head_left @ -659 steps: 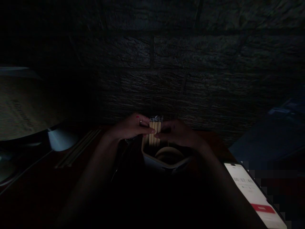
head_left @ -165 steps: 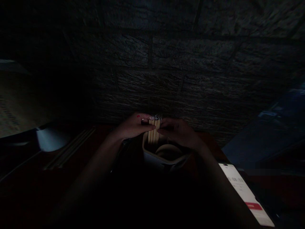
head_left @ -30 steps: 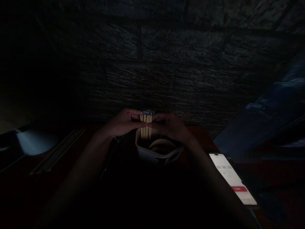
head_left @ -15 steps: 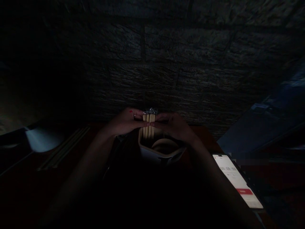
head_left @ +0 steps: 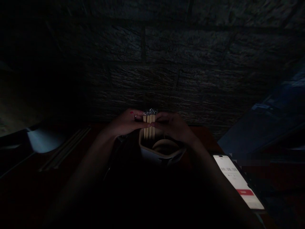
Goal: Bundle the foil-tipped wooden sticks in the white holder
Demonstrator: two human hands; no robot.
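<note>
A bundle of pale wooden sticks [head_left: 149,133] stands upright in the middle, with crinkled shiny foil [head_left: 150,111] at its top. My left hand [head_left: 125,122] grips the bundle from the left, thumb across its front. From the right, my right hand [head_left: 172,125] pinches it too, and the two thumb tips meet on the sticks. The lower ends reach into an angular, light-rimmed container [head_left: 154,152] and are lost in shadow. Inside that container, to the right of the sticks, a pale curved rim [head_left: 165,142] shows; what it belongs to is too dark to tell.
Several long thin sticks [head_left: 68,146] lie on the reddish table at the left, beside a pale bluish object [head_left: 44,140]. A lit phone [head_left: 238,181] with timer digits rests at the right. Behind the table rises a rough block wall [head_left: 162,47].
Both hands keep hold of the bundle with almost no movement. My thumbs shift very slightly on the sticks, and the whole view drifts a few pixels.
</note>
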